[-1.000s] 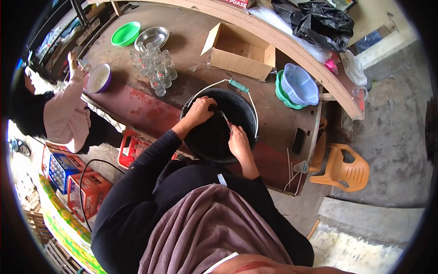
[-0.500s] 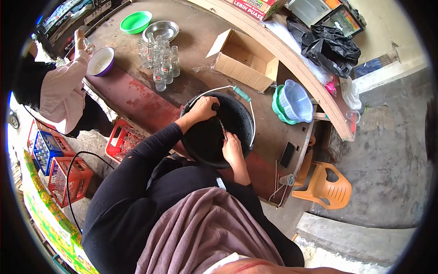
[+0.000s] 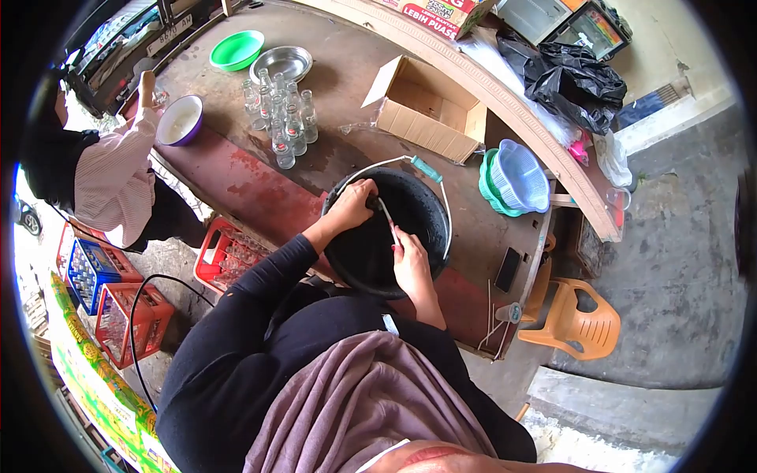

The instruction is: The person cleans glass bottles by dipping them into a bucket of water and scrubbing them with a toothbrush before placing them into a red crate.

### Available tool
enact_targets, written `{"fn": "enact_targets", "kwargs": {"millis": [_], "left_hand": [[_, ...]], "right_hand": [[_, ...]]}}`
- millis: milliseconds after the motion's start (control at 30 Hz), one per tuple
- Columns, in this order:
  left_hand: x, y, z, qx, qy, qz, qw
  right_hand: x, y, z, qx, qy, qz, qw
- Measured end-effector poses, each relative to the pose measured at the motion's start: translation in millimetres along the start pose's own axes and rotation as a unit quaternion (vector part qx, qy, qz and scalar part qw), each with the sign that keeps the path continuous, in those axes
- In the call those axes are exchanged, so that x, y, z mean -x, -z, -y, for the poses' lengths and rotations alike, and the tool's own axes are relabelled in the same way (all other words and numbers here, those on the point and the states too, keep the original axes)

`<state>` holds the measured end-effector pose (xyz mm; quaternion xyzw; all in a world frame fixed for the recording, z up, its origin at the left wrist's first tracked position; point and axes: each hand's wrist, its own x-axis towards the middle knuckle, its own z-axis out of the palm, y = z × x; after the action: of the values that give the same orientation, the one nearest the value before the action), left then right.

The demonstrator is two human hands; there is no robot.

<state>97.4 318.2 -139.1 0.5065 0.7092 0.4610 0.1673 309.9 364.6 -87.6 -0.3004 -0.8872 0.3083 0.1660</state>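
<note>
A black bucket (image 3: 430, 206) with a wire handle and green grip stands on the table in front of me. Over its left rim reaches my left hand (image 3: 352, 206), fingers closed around a small dark lump (image 3: 374, 203) whose kind I cannot make out. My right hand (image 3: 412, 266), at the near right of the bucket's mouth, is closed on a thin knife (image 3: 389, 221). The pale blade points up and left, its tip at the dark lump. Shadow hides most of the bucket's inside.
Several glass bottles (image 3: 284, 126) stand beyond the bucket, near a steel bowl (image 3: 281, 65) and green basin (image 3: 236, 51). An open carton (image 3: 431, 110) and stacked baskets (image 3: 516, 177) lie right. A co-worker (image 3: 118, 173) stands left by a purple bowl (image 3: 180, 121); crates (image 3: 134, 319) sit below.
The view has shifted slightly, so everything sits a little lower and to the right. The knife blade shows more clearly against the dark lump. Both hands keep their hold.
</note>
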Motion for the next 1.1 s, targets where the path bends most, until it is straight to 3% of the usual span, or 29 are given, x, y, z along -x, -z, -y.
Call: {"fn": "enact_targets", "kwargs": {"millis": [100,167,267,367,433,500,567,667,800,1033,1100], "left_hand": [[8,4,-1,-0.073,-0.008,0.027,0.997],[11,4,-2,-0.075,0.007,0.028,0.997],[13,-4,9,-0.086,0.012,0.041,0.995],[12,-3,1,-0.107,0.015,0.042,0.993],[10,-2,-4,-0.076,-0.002,0.039,0.996],[13,3,-19,-0.056,-0.001,0.058,0.997],[15,0,-21,-0.040,-0.094,0.046,0.994],[18,9,-59,-0.078,-0.106,0.095,0.987],[24,6,-78,-0.079,-0.137,0.094,0.983],[28,8,-95,0.031,-0.128,0.063,0.989],[28,7,-98,0.086,-0.126,0.071,0.986]], "right_hand": [[-1,0,-11,0.057,-0.017,0.041,0.997],[0,5,-6,0.052,-0.021,0.013,0.998],[3,11,-7,0.024,0.001,0.066,0.998],[5,4,-22,0.079,-0.034,0.033,0.996],[2,7,-18,0.021,-0.007,-0.051,0.998],[-1,12,-13,-0.050,-0.052,-0.067,0.995],[-3,17,-6,-0.100,-0.058,-0.081,0.990],[-7,13,3,-0.197,-0.068,-0.109,0.972],[-14,8,14,-0.228,0.003,-0.157,0.961],[-13,20,17,-0.154,-0.002,-0.151,0.977],[-12,20,16,-0.240,0.004,-0.175,0.955]]}}
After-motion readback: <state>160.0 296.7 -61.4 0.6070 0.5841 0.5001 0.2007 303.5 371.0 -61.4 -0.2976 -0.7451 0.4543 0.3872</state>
